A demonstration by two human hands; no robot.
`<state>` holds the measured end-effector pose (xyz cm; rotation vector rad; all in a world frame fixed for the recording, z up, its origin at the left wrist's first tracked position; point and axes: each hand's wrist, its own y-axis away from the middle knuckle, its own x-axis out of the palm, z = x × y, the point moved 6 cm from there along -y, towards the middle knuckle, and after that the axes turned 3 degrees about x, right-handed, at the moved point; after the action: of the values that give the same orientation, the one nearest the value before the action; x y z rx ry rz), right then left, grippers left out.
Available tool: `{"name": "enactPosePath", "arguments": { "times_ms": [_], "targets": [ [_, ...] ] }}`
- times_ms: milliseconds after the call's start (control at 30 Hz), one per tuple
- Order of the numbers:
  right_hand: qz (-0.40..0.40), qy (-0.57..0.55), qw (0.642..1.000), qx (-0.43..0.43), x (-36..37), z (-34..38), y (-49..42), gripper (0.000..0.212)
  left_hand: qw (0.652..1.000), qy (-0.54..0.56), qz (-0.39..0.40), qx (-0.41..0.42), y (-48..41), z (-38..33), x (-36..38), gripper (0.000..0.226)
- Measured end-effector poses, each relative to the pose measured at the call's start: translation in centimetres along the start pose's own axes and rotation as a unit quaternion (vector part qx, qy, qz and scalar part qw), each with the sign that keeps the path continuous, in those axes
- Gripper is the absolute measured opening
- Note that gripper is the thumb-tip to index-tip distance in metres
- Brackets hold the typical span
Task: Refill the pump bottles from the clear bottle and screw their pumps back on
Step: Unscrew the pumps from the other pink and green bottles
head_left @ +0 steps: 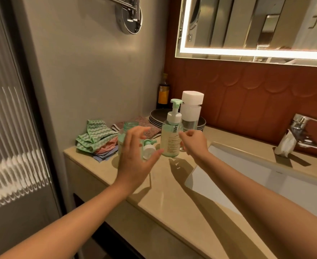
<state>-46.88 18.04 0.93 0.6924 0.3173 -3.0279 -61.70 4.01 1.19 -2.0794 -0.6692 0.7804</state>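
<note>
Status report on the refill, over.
Left hand open, before loose pump. Right hand curled beside capped bottle, grip unclear. Open bottle behind left hand. Cloths alongside.

A translucent pale-green pump bottle (170,142) with a printed label is seen upright on the beige surface (172,186), with its mint-and-white pump (174,109) fitted. Just behind it is stood a clear bottle with a white cap (191,111). Further left, a second mint bottle (129,126) is seen open-mouthed. A loose mint-and-white pump (148,148) is laid on its side between the two.
</note>
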Motion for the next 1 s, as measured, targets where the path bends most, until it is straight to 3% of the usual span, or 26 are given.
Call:
{"name": "enactPosePath", "arguments": {
  "times_ms": [133,400,567,733,1000],
  "targets": [
    [-0.021,0.003,1.0,0.003,-2.6,-0.5,0.0,0.025,0.987,0.066,0.095,-0.108,-0.4,-0.2,4.9,0.059],
    [-0.023,-0.001,1.0,0.015,-4.3,-1.8,-0.3,0.026,0.946,0.077,0.077,-0.304,-3.9,3.7,10.7,0.086],
    [-0.017,-0.015,1.0,0.01,-4.8,-2.5,-0.4,0.021,0.952,0.045,0.1,-0.286,-6.5,4.9,13.2,0.1],
    [0.001,-0.027,1.0,0.011,-5.1,-3.0,0.3,0.018,0.955,0.009,0.079,-0.286,-7.5,5.7,13.1,0.076],
    [-0.001,-0.06,0.998,-0.019,-6.3,-1.2,2.0,0.019,0.947,0.099,0.12,-0.283,-4.5,3.1,12.2,0.073]
  ]
}}
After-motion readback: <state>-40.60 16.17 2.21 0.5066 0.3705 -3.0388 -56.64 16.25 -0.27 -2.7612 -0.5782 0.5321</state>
